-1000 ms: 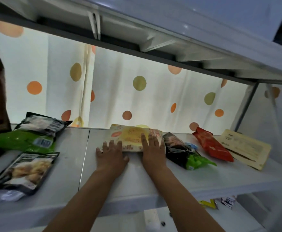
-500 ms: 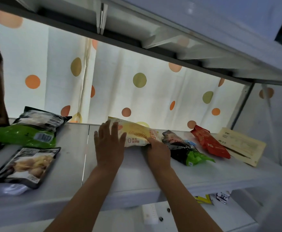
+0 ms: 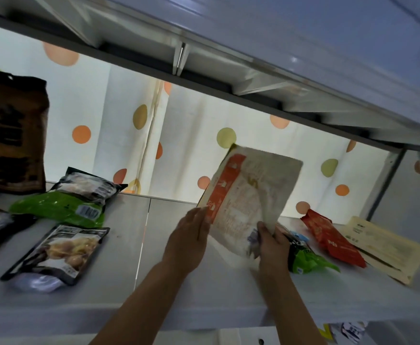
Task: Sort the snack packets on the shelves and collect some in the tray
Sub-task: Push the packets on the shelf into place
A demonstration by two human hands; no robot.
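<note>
Right hand (image 3: 272, 245) grips the lower edge of a pale packet (image 3: 251, 195) with an orange band, fingers curled round the near corner. Left hand (image 3: 189, 241) lies against the packet's left edge with fingers extended; whether it pinches the edge cannot be told. The packet stands raised on end, tilted, its back panel facing the camera, clear of the shelf (image 3: 179, 282) except possibly at its lower edge, which the hands hide.

Just right of the right hand lies a black and green packet (image 3: 306, 257), then a red packet (image 3: 331, 239) and a cream packet (image 3: 383, 246), all flat on the shelf. To the left lie a green packet (image 3: 54, 209) with a black packet (image 3: 86, 185) on it, and nearer, a black packet showing food (image 3: 61, 252). A brown bag (image 3: 9, 135) stands upright at far left. A spotted curtain (image 3: 191, 125) hangs behind.
</note>
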